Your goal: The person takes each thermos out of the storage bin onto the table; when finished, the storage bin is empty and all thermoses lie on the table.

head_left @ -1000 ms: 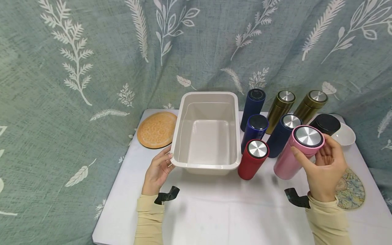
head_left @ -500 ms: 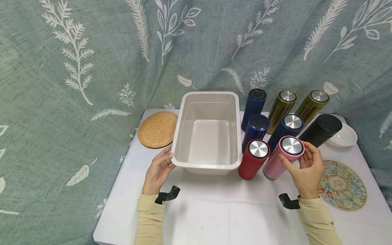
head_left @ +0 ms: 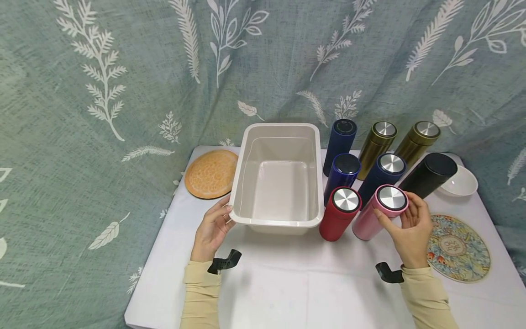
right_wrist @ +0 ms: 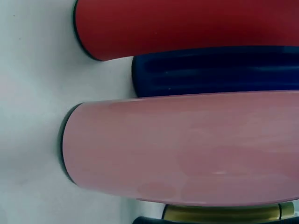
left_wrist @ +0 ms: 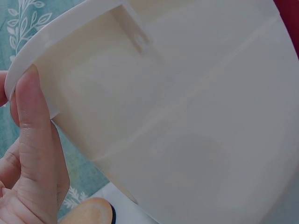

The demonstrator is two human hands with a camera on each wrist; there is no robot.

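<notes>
My left hand [head_left: 211, 232] pinches the near left corner of a beige plastic tub [head_left: 276, 224]. In the left wrist view the thumb [left_wrist: 35, 121] presses the tub's wall just under its rim [left_wrist: 56, 35]. With thumb and fingers round its upper part, my right hand [head_left: 411, 233] holds a pink vacuum flask [head_left: 371, 219] with a silver-topped lid. The right wrist view shows the lower body of the pink flask [right_wrist: 182, 149] close over the white cloth; that hand is out of that view. Just left of it stands a red flask [head_left: 338, 221], beside the tub.
Behind the pink flask stand a glossy blue flask [head_left: 342, 176], dark blue flasks [head_left: 380, 180], bronze flasks [head_left: 376, 146] and a black flask [head_left: 427, 176]. A white bowl [head_left: 460, 183] and a patterned round mat [head_left: 460, 249] lie right, an orange round mat [head_left: 211, 173] left. A curtain hangs behind.
My right hand has brought the pink flask left and lower, near the red flask, uncovering the black flask and patterned mat. Over the last half second it barely moves. The left hand stays put.
</notes>
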